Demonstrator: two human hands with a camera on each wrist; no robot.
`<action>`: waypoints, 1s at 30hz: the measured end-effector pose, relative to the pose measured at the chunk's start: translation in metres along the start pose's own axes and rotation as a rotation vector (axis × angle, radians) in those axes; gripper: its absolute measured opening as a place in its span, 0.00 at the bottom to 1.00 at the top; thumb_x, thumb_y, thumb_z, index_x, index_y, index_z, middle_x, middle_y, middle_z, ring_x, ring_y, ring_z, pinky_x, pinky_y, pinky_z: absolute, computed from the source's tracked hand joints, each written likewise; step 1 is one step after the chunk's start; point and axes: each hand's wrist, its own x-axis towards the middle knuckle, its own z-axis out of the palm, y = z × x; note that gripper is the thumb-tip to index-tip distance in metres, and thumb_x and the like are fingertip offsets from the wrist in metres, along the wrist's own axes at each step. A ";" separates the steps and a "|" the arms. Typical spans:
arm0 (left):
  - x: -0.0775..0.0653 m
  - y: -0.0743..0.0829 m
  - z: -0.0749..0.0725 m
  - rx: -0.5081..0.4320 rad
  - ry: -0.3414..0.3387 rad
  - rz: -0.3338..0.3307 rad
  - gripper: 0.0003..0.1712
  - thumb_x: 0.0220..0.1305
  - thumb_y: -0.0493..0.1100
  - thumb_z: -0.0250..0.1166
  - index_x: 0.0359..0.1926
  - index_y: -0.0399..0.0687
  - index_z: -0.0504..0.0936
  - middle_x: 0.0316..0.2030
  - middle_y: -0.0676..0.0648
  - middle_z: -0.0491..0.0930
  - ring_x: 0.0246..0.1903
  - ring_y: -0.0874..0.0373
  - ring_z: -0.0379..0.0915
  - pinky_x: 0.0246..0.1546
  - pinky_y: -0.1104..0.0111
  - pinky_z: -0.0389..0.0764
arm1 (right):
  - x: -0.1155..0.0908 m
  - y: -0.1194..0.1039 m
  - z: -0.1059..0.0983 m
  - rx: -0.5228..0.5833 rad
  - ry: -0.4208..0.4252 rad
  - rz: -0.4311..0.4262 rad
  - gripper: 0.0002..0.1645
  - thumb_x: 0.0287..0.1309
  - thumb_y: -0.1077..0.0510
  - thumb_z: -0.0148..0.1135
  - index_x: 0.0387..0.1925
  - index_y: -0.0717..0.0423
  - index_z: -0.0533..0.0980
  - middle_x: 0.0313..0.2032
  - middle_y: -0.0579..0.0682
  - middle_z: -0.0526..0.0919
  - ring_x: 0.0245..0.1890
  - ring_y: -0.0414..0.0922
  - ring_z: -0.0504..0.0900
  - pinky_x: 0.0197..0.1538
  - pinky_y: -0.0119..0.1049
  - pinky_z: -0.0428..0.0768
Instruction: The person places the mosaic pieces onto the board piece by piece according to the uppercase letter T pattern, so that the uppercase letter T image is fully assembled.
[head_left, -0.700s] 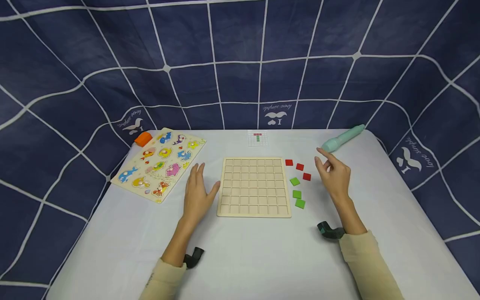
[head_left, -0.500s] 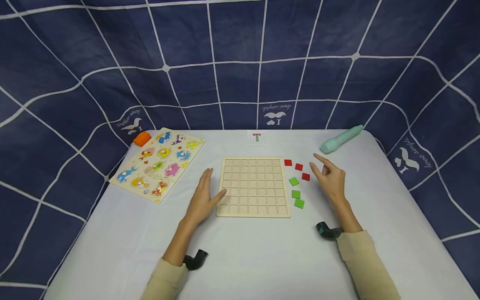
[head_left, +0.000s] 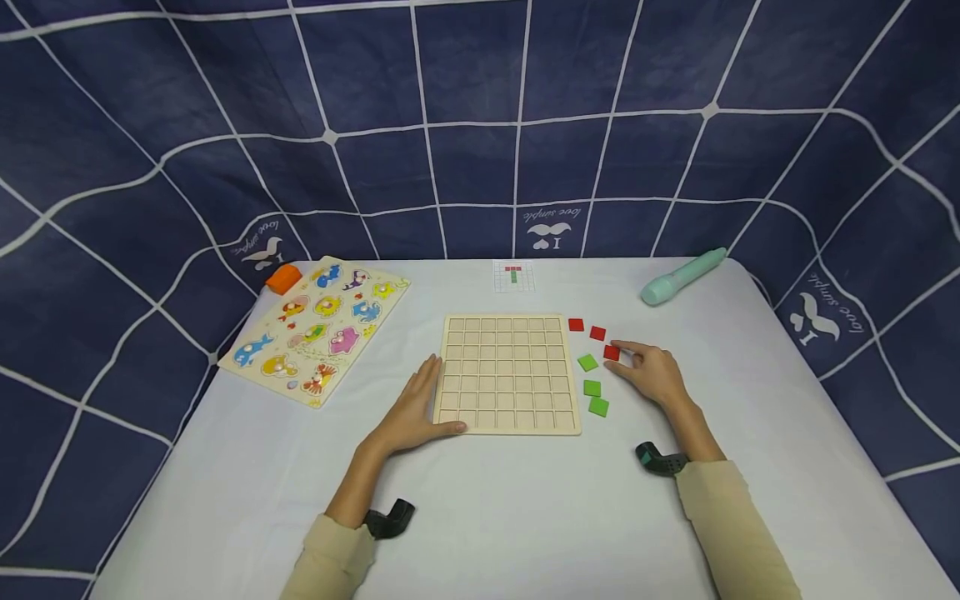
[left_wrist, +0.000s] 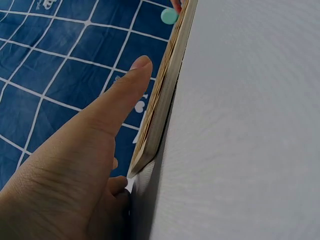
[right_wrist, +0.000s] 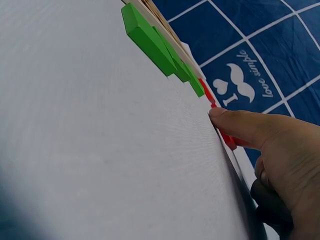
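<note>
A pale wooden grid board [head_left: 506, 375] lies flat in the middle of the white table. My left hand [head_left: 411, 417] rests at its near left corner, fingers straight along the left side and thumb over the front edge. In the left wrist view the thumb [left_wrist: 117, 100] overlaps the side of the board [left_wrist: 162, 105]. To the right of the board my right hand [head_left: 654, 375] pinches a red square tile [head_left: 612, 353] between thumb and index finger. Two other red tiles [head_left: 597, 333] lie just beyond it, and three green tiles [head_left: 592, 388] lie nearer me.
A small pattern card [head_left: 513, 276] with a red and green T lies behind the board. Back left are a wooden sea-animal peg puzzle [head_left: 318, 329] and an orange object [head_left: 284, 278]. A mint-green cylindrical object [head_left: 682, 277] lies back right, before a dark blue checked cloth [head_left: 480, 167].
My right hand has moved down and left onto the nearest red tile, thumb and index finger closing around it. The left hand has come nearer to me and settled against the board's corner.
</note>
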 end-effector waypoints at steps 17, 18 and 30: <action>0.003 0.001 0.001 0.087 -0.049 0.064 0.67 0.40 0.67 0.70 0.70 0.36 0.46 0.71 0.41 0.40 0.70 0.51 0.31 0.68 0.61 0.34 | -0.002 0.000 -0.003 0.045 0.067 -0.041 0.22 0.51 0.48 0.67 0.45 0.57 0.80 0.09 0.44 0.59 0.12 0.41 0.57 0.16 0.32 0.55; 0.003 0.000 0.001 0.091 -0.047 0.065 0.67 0.40 0.68 0.70 0.70 0.36 0.46 0.71 0.41 0.40 0.70 0.51 0.31 0.68 0.61 0.34 | -0.002 -0.004 -0.003 0.055 0.076 -0.065 0.22 0.51 0.49 0.68 0.44 0.57 0.80 0.09 0.44 0.59 0.12 0.40 0.56 0.16 0.32 0.54; 0.000 0.000 0.000 0.095 -0.031 0.043 0.68 0.38 0.69 0.70 0.69 0.35 0.49 0.71 0.41 0.41 0.70 0.50 0.32 0.68 0.61 0.35 | 0.026 -0.091 0.023 0.136 0.017 -0.268 0.22 0.51 0.48 0.67 0.47 0.53 0.81 0.09 0.42 0.57 0.12 0.39 0.54 0.16 0.32 0.56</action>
